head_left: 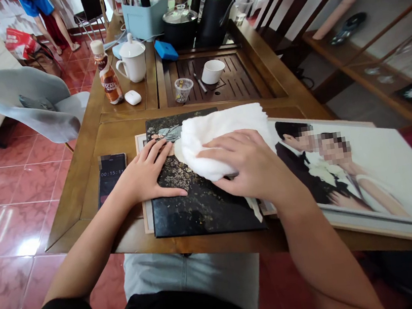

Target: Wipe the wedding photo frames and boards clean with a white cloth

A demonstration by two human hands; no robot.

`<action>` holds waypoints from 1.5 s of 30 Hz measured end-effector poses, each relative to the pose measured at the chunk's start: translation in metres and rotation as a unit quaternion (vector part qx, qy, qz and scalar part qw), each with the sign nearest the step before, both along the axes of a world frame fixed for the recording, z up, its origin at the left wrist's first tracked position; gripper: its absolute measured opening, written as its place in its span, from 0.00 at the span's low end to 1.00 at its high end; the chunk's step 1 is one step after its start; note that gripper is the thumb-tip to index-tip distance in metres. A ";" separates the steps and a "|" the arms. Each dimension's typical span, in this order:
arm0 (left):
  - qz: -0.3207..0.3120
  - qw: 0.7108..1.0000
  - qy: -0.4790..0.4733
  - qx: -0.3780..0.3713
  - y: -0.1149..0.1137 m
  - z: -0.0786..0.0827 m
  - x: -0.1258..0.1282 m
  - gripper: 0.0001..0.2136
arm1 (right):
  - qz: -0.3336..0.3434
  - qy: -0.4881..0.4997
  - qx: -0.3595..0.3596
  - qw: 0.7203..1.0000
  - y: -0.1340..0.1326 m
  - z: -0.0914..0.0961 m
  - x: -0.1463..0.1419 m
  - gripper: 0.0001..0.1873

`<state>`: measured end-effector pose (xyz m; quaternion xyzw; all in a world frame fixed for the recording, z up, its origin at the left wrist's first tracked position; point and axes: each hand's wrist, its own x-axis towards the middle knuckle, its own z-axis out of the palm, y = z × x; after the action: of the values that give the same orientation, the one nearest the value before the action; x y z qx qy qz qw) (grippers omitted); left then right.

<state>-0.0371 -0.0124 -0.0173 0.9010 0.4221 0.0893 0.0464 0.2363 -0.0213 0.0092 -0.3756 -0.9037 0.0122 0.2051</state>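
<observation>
On the wooden surface (pixel 82 202), right in front of the person, a black picture board (pixel 206 213) with gold specks lies flat over a pale frame (pixel 148 216) that shows along its left side. Left hand (pixel 147 170) palm down on the board's left half, fingers spread wide, thumb out, nothing gripped. Right hand (pixel 249 161) on a folded white cloth (pixel 224 123), fingers bent over it, holding it against the upper right part of the board; cloth hides that part of the print.

Right of the board: large framed wedding photo (pixel 395 163), face up, angled, right arm over its near left part. Left: phone (pixel 109 172) with a timer on screen, near left wrist.

Farther back, left to right: coffee bottle (pixel 109 78), earbud case (pixel 132 98), lidded white mug (pixel 134 59). Slatted tray (pixel 243 80) with clear plastic cup (pixel 184 91) and small white cup (pixel 213 72). Behind: blue bin (pixel 147 22), black pot (pixel 181 32), black kettle (pixel 215 17). Pale chair (pixel 24 93) off to the left; person in blue shorts (pixel 38 5) beyond, cut by top edge.
</observation>
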 end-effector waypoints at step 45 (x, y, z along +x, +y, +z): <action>0.000 0.999 0.041 -0.006 0.002 -0.004 -0.003 0.36 | 0.211 0.069 -0.169 0.960 -0.016 0.015 -0.003 0.18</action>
<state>-0.0397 -0.0109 -0.0209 0.9037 0.4237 0.0497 0.0348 0.2335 -0.0370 0.0238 -0.2041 -0.9308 0.2337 0.1931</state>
